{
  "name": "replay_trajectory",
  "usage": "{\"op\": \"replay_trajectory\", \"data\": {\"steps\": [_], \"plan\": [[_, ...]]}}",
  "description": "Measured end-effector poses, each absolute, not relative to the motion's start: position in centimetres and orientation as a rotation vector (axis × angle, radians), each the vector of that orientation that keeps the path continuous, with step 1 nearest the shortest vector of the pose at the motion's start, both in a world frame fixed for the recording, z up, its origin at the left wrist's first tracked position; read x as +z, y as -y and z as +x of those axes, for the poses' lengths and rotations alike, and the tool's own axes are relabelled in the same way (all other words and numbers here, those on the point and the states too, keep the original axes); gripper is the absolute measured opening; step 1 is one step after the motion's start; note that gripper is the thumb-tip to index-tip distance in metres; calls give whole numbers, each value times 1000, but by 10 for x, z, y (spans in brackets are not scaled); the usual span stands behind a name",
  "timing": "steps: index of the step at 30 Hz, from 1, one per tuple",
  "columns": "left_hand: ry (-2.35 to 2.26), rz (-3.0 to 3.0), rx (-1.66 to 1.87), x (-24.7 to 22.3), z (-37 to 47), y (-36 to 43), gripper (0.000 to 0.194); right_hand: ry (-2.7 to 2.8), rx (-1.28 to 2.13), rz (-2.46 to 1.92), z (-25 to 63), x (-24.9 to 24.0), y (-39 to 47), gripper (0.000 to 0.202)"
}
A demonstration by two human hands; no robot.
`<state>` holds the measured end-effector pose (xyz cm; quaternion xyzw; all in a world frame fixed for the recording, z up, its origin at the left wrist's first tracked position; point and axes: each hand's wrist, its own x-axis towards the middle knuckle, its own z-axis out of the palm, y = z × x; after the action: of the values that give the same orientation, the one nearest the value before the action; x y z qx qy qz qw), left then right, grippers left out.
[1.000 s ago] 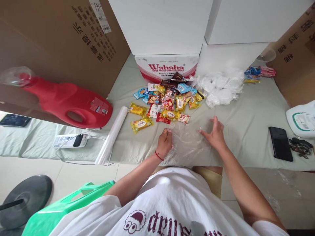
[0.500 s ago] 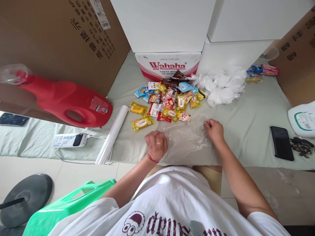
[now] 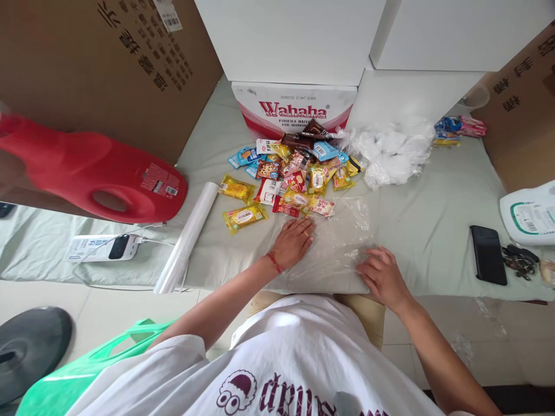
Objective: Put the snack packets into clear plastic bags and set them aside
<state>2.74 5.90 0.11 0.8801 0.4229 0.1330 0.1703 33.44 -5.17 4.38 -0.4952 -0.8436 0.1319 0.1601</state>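
Note:
A clear plastic bag (image 3: 333,254) lies spread flat on the pale green cloth in front of me. My left hand (image 3: 295,242) rests flat on its left part, fingers stretched out toward the snacks. Over the bag's right edge is my right hand (image 3: 381,277), its fingers loosely bent and apart; no held thing shows in it. Just beyond the bag sits a pile of wrapped snacks (image 3: 299,179) in yellow, red, blue and brown packets. One yellow packet (image 3: 245,216) lies off to the pile's left side.
A roll of clear film (image 3: 186,238) lies left, beside a power bank (image 3: 104,248) and a red jug (image 3: 95,179). Crumpled clear bags (image 3: 390,150) sit behind right. A black phone (image 3: 488,254), keys (image 3: 520,260) and a white bottle (image 3: 531,214) are right. Boxes (image 3: 295,110) stand at the back.
Both hands have let go of the bag's edges. My left hand has opened and moved up onto the flattened bag, while my right hand has dropped nearer to me.

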Motion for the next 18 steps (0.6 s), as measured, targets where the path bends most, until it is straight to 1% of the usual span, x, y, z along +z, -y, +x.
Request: {"op": "replay_trajectory", "data": {"steps": [3,7,10,13,15,18], "plan": [[-1255,2507,354,-1,21,-49,48,2309,355,-1460,353,35,91,23],[-1347,2488,322,3,19,-32,53,2241,491,-1498,383,43,115,24],[-1308,2516,303,6,22,-23,55,2108,473,-1529,380,56,101,31],[-1302,2549,328,9,23,-22,52,2078,370,-1509,348,61,70,42],[-1368,2541,347,11,20,-27,50,2197,382,-1454,324,55,51,44],[-1522,2492,356,11,10,-38,51,2452,485,-1396,307,45,30,41]]}}
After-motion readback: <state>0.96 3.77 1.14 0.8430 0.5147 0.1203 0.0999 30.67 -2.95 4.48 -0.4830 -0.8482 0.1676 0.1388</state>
